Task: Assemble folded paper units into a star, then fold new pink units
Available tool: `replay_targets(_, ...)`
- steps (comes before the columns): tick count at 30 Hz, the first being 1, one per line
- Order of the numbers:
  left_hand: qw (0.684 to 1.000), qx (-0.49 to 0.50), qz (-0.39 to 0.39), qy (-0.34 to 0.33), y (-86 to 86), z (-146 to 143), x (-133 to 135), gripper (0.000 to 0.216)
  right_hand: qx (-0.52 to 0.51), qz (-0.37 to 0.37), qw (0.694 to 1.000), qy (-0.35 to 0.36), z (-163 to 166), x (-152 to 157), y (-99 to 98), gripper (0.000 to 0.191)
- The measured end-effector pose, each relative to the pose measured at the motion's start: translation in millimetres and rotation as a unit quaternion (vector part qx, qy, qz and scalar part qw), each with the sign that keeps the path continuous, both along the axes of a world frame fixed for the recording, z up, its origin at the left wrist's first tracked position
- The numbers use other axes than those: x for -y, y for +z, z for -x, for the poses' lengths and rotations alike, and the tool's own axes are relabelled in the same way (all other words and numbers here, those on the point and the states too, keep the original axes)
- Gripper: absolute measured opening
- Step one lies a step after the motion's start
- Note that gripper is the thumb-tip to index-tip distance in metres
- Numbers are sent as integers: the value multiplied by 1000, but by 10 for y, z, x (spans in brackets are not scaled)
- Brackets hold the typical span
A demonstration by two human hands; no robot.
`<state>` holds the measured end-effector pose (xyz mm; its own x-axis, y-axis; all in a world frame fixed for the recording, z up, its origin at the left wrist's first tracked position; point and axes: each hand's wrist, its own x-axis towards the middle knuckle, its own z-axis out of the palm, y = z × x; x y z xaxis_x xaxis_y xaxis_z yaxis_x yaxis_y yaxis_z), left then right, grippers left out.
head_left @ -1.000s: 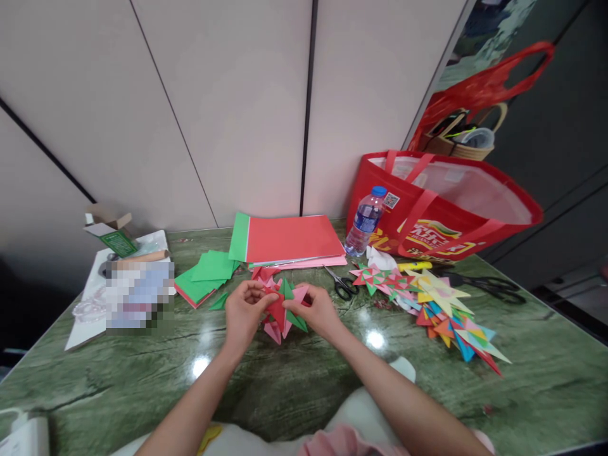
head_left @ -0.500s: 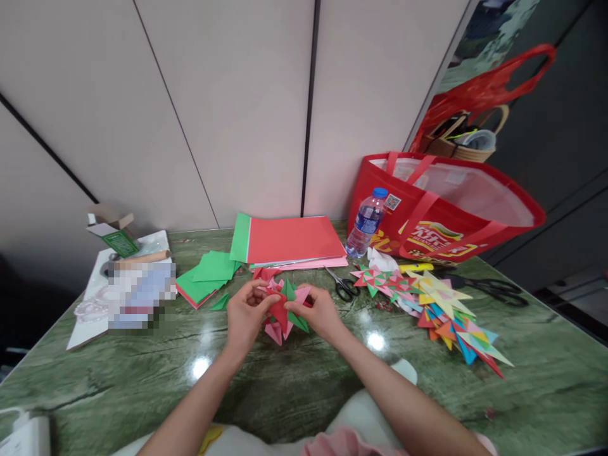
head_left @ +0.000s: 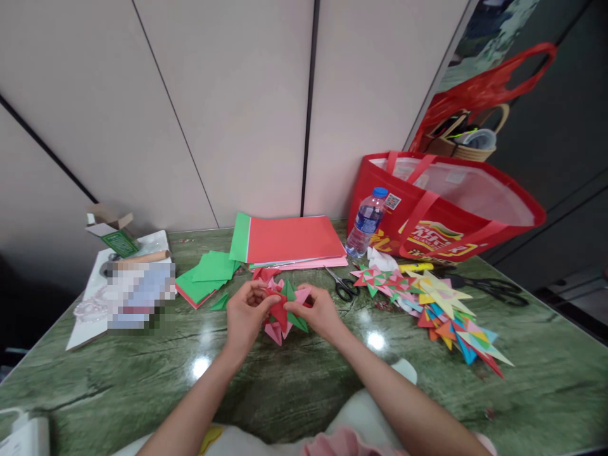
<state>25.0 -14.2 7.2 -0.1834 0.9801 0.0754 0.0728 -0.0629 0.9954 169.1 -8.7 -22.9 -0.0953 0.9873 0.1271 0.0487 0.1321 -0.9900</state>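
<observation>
Between my two hands is a folded-paper star (head_left: 279, 330) with red, green and pink points, held just above the green marbled table (head_left: 156, 392). My left hand (head_left: 244, 315) pinches a red point on its left side, thumb on top. On the other side, my right hand (head_left: 319, 311) grips it near a green point and a pink point. Some of the star lies hidden behind my fingers. Left of my left hand rests a small green folded piece (head_left: 220, 302). Green paper squares (head_left: 216, 266) lie beyond it, over a red one.
Behind my hands lies a stack of red paper sheets (head_left: 294, 239). Scissors (head_left: 346, 289), finished paper stars (head_left: 444, 296) and black-handled shears (head_left: 494, 288) spread to the right. A water bottle (head_left: 367, 223) stands before a red bag (head_left: 441, 218). A green box (head_left: 118, 240) sits at left.
</observation>
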Motion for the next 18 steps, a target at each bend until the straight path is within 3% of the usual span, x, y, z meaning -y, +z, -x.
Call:
replay_targets(6,1000,24,-1,0,21,139,-88,31,-29,7,1000,-7,-46,-59,-28,28)
replay_targets(12,996,37,-8,84,-16,471,-310,34,-111,59,992,-31,-108,-104,-77,32)
replay_targets(18,996,-48,54,48,-218,625,-441,39,-144,84,986,-22,-94,-98,-74,32)
